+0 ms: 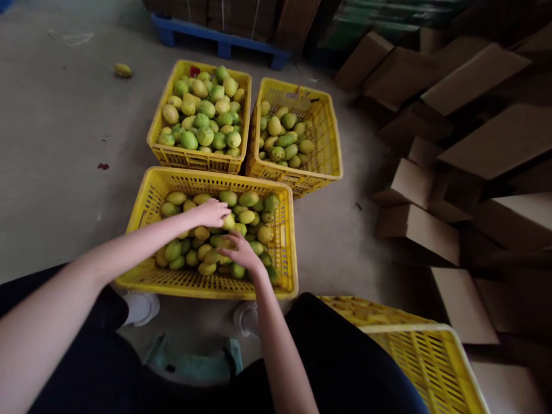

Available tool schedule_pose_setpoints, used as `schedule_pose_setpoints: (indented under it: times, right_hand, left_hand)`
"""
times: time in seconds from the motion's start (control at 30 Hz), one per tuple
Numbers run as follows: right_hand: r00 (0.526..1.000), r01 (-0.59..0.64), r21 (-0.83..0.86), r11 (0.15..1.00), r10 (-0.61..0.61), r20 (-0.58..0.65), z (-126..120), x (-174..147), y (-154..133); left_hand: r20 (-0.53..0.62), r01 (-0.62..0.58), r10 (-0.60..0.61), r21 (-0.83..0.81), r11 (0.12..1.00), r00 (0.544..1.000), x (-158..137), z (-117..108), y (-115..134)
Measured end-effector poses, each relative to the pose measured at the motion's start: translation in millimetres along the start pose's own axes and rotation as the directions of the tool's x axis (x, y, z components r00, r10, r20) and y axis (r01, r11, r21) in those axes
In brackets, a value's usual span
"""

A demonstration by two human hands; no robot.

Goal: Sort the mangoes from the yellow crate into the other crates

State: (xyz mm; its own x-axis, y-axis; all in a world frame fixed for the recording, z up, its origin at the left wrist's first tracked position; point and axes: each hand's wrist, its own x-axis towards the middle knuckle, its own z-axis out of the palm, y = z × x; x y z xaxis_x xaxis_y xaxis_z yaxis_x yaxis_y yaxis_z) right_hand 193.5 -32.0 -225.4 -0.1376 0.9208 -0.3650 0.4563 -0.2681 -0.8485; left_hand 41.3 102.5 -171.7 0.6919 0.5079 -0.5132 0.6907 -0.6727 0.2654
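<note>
In front of me a yellow plastic crate (294, 253) holds many green and yellow lemons (207, 268). My left hand (212, 213) reaches over its middle, fingers curled down onto a yellow-green lemon (229, 222); the thumb's side is partly hidden. Just below and to the right, my right hand (241, 252) hovers over the pile with its fingers apart, and nothing shows in its grasp. Its fingertips point left, close to the lemons, and I cannot tell whether they touch them.
Behind stand a crate full of lemons (156, 150) and a partly filled crate (335, 150). Another yellow crate (422, 356) is at my lower right. Cardboard boxes (431, 230) crowd the right side. A blue pallet (224, 46) lies behind; a single lemon (123, 70) rests on the floor.
</note>
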Motion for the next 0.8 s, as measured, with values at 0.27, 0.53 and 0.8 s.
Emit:
schedule_pose_setpoints:
  times: [0.27,0.53,0.8]
  right_hand:
    - [0.945,-0.064,-0.075,0.995,0.036,-0.325,-39,50,-15]
    - [0.859,-0.253,0.032,0.967,0.240,-0.452,20,52,15]
    - [0.876,-0.181,0.307,0.934,0.295,-0.380,14,58,33]
  left_hand:
    - [-0.045,0.101,-0.101,-0.003,0.995,0.994,-24,-10,-32]
    - [-0.185,0.188,-0.248,-0.295,0.937,0.951,38,69,15]
    - [-0.211,0.021,-0.078,-0.262,0.965,0.974,10,66,-24]
